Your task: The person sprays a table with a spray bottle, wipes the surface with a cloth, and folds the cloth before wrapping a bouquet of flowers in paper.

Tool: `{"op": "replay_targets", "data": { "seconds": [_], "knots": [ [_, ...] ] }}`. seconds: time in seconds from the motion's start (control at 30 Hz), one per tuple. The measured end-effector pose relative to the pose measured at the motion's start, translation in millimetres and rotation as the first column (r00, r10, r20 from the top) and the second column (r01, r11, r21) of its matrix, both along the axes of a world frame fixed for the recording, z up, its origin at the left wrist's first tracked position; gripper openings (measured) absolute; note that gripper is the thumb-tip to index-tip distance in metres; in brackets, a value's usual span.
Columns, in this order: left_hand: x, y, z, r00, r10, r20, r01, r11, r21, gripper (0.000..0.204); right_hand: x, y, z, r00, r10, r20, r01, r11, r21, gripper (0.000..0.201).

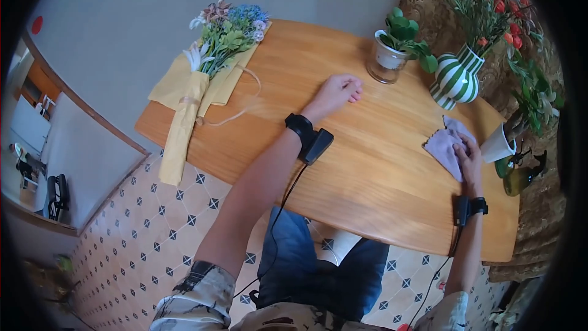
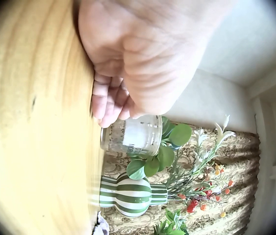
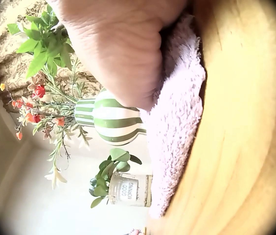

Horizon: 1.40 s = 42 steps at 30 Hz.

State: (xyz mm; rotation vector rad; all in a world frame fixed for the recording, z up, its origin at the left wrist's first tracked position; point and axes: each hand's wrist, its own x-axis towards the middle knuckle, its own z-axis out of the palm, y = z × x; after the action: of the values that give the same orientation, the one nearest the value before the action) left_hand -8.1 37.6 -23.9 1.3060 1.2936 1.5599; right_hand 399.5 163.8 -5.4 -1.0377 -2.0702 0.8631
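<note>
Landmark: the green-and-white striped vase (image 1: pixel 458 81). A lilac fleecy cloth (image 1: pixel 441 146) lies on the wooden tabletop (image 1: pixel 367 165), on the vase's near side. The right hand (image 1: pixel 469 159) rests over it; whether the fingertips pinch the cloth, I cannot tell. The left hand (image 1: pixel 336 94), left of the vase, has fingers loosely bent, holding nothing. Judgement: even palm pressure and smoothed folds would serve best, with knuckles kept clear of the vase and the white tapered pot (image 1: pixel 497 146) to its near right.
</note>
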Motion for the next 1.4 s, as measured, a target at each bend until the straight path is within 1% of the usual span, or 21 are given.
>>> {"op": "replay_targets", "data": {
  "seconds": [0.07, 0.13, 0.27, 0.33, 0.47, 0.53, 0.57, 0.63, 0.67, 0.73, 0.77, 0.83, 0.87, 0.93, 1.03, 1.1, 1.17, 1.23, 1.27, 1.37, 1.4],
  "knots": [
    [0, 0, 0, 1.0, -0.002, -0.015, 0.002, 1.0, 0.009, 0.027, -3, -3, 3, 0.999, 0.003, -0.043, -0.003, 1.0, -0.008, 0.035],
    [0, 0, 1, 0.999, -0.002, 0.032, 0.002, 1.0, 0.006, 0.027, -4, -9, 9, 0.999, -0.023, 0.027, 0.023, 0.999, 0.033, 0.035],
    [-2, -3, 3, 0.999, 0.018, 0.032, -0.018, 1.0, -0.008, 0.028, 0, -2, 2, 0.999, -0.033, 0.013, 0.033, 0.999, 0.033, 0.035],
    [-1, -4, 2, 0.998, 0.058, 0.03, -0.059, 0.998, 0.023, 0.026, 1, 0, -1, 1.0, -0.018, 0.013, 0.017, 0.999, 0.045, 0.034],
    [2, -6, 2, 0.999, 0.037, -0.01, -0.037, 0.999, 0.004, 0.022, 1, 1, -5, 0.999, -0.01, -0.051, 0.014, 0.997, 0.078, 0.034],
    [7, -7, 5, 0.981, 0.124, -0.147, -0.124, 0.992, 0.01, 0.02, 2, -4, 0, 1.0, -0.017, 0.0, 0.017, 1.0, 0.01, 0.033],
    [7, -6, 5, 0.983, 0.113, -0.142, -0.115, 0.993, -0.007, 0.019, 0, -9, 5, 1.0, -0.011, 0.017, 0.01, 0.997, 0.071, 0.032],
    [6, -4, 7, 0.963, 0.114, -0.244, -0.132, 0.989, -0.06, 0.019, 0, -8, 3, 0.998, 0.035, -0.057, -0.031, 0.997, 0.064, 0.031],
    [8, -4, 10, 0.966, 0.087, -0.244, -0.105, 0.993, -0.06, 0.019, -1, -9, 3, 0.998, 0.007, -0.058, -0.003, 0.998, 0.064, 0.031],
    [13, -4, 16, 0.943, 0.131, -0.306, -0.167, 0.981, -0.096, 0.02, -1, -11, 5, 0.998, 0.008, -0.066, -0.007, 1.0, 0.014, 0.03],
    [12, -1, 15, 0.948, 0.11, -0.298, -0.146, 0.984, -0.1, 0.02, -1, -12, 7, 0.998, -0.014, -0.058, 0.014, 1.0, 0.011, 0.03],
    [10, 3, 14, 0.873, 0.205, -0.443, -0.195, 0.978, 0.07, 0.02, 0, -13, 9, 1.0, -0.023, -0.017, 0.023, 0.999, -0.034, 0.03],
    [10, 4, 14, 0.88, 0.192, -0.433, -0.182, 0.981, 0.066, 0.02, 0, -13, 8, 0.999, -0.029, -0.035, 0.027, 0.998, -0.061, 0.031],
    [7, 5, 15, 0.857, 0.249, -0.451, -0.219, 0.969, 0.118, 0.021, 1, -9, 1, 0.999, -0.029, -0.046, 0.027, 0.999, -0.047, 0.031],
    [-4, 4, 6, 0.862, 0.221, -0.456, -0.209, 0.975, 0.077, 0.021, 0, -9, 1, 0.998, -0.032, -0.059, 0.03, 0.999, -0.034, 0.032],
    [-3, 1, 6, 0.887, 0.199, -0.417, -0.19, 0.98, 0.063, 0.021, 0, -11, 5, 0.999, -0.019, -0.027, 0.018, 1.0, -0.024, 0.031],
    [-3, 1, 7, 0.908, 0.186, -0.375, -0.176, 0.982, 0.06, 0.021, -2, -12, 6, 0.999, -0.047, -0.02, 0.046, 0.997, -0.062, 0.031],
    [-4, 2, 4, 0.89, 0.238, -0.389, -0.221, 0.971, 0.088, 0.02, -2, -9, 0, 0.997, -0.009, -0.08, 0.007, 1.0, -0.027, 0.031],
    [-5, 2, 4, 0.9, 0.229, -0.371, -0.211, 0.974, 0.087, 0.02, -3, -11, 1, 0.997, -0.012, -0.079, 0.01, 1.0, -0.023, 0.03],
    [-4, 1, 5, 0.899, 0.216, -0.382, -0.203, 0.976, 0.073, 0.02, -1, -12, 3, 0.999, -0.041, -0.011, 0.041, 0.999, -0.019, 0.03],
    [-4, 0, 7, 0.887, 0.215, -0.408, -0.213, 0.976, 0.052, 0.02, 0, -8, -3, 1.0, -0.028, -0.011, 0.029, 0.998, 0.062, 0.03]
  ]
}}
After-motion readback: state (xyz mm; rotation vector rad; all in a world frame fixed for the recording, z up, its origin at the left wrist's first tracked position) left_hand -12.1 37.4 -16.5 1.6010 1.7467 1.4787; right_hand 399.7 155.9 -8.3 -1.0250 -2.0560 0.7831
